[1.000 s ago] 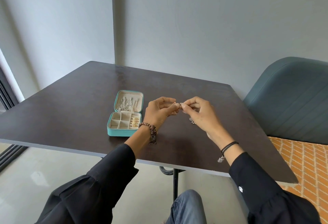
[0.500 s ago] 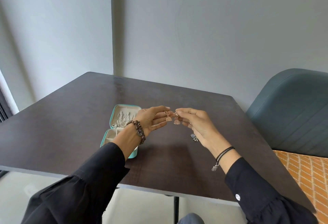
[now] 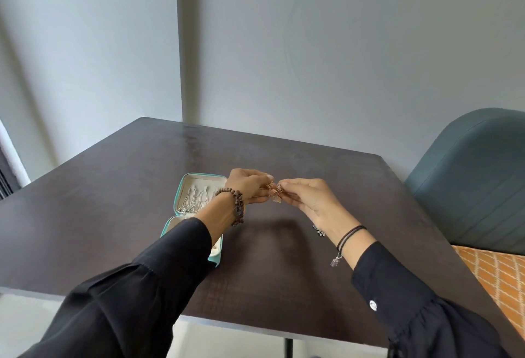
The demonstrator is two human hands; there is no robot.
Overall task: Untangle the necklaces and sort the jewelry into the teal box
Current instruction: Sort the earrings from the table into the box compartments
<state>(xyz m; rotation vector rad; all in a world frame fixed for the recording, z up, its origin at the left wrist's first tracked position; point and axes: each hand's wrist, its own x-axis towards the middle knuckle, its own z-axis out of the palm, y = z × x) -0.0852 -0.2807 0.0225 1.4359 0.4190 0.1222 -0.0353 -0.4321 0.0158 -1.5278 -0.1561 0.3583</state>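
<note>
I see left hand (image 3: 247, 187), right hand (image 3: 309, 201) pinching rose-gold filigree earrings (image 3: 275, 192); silver chains (image 3: 196, 201) in open teal box (image 3: 216, 259); dark beaded trinket (image 3: 319, 232) unsorted.

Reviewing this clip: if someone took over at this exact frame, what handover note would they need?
Left hand: pinches the rose-gold pieces above the table.
Right hand: pinches the same pieces from the other side. Whether they are hooked together is too small to tell.
Teal box: open, on the person's left side of the table, with silver chains in its lid.
Done: the chains are in the box.
Left: put away the rose-gold pieces and the small beaded piece lying on the table by the right wrist.
</note>
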